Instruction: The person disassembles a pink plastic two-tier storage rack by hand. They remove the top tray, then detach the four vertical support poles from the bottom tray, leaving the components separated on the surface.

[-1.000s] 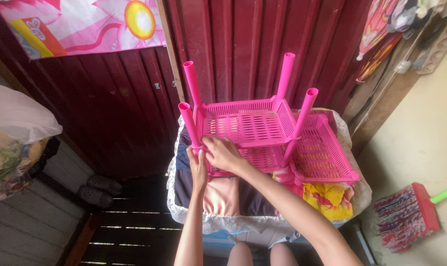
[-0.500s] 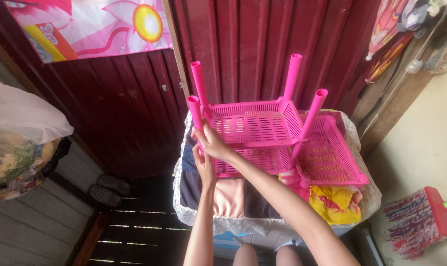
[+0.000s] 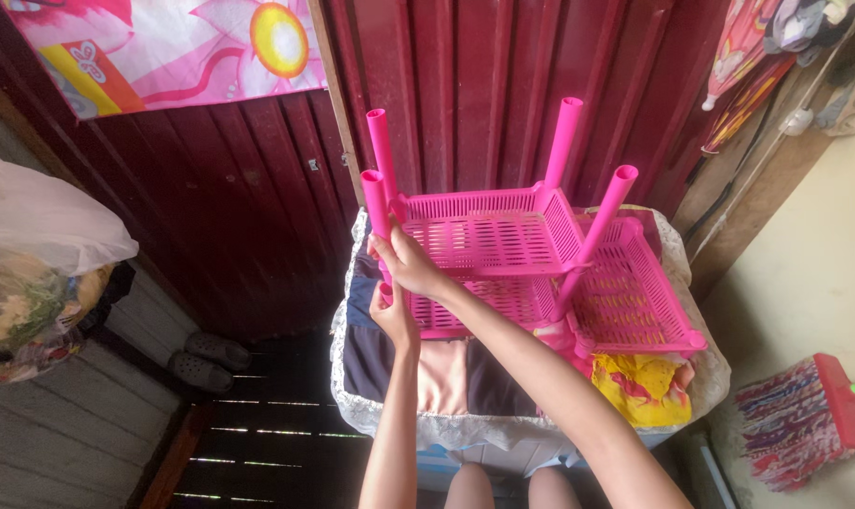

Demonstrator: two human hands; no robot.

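Nearest the camera, two bare knees show below a lace-edged cloth (image 3: 465,429) covering a worktop, with folded fabric in dark, peach and yellow lying on it. Above that cloth stands a pink plastic rack (image 3: 488,236) of slotted trays, turned so its four tube legs point upward.

The left hand (image 3: 392,316) sits at the rack's near-left corner, just below the front-left pink leg (image 3: 377,221); its grip is curled around the base of that leg where it meets the lower tray. The right hand (image 3: 410,264) lies just above the left, touching it, its grip pressed around the same leg at the edge of the upper tray.

To the right of the rack, another pink tray (image 3: 635,306) tilts against it, over the yellow fabric (image 3: 639,386). Farther right of the rack, a broom (image 3: 804,419) rests on the floor. Left of the rack, a pair of dark shoes (image 3: 201,358) sits by a bulging plastic bag (image 3: 41,254). Behind the rack rises a dark red corrugated wall (image 3: 465,85), with a flowered cloth (image 3: 173,42) hung to the left.
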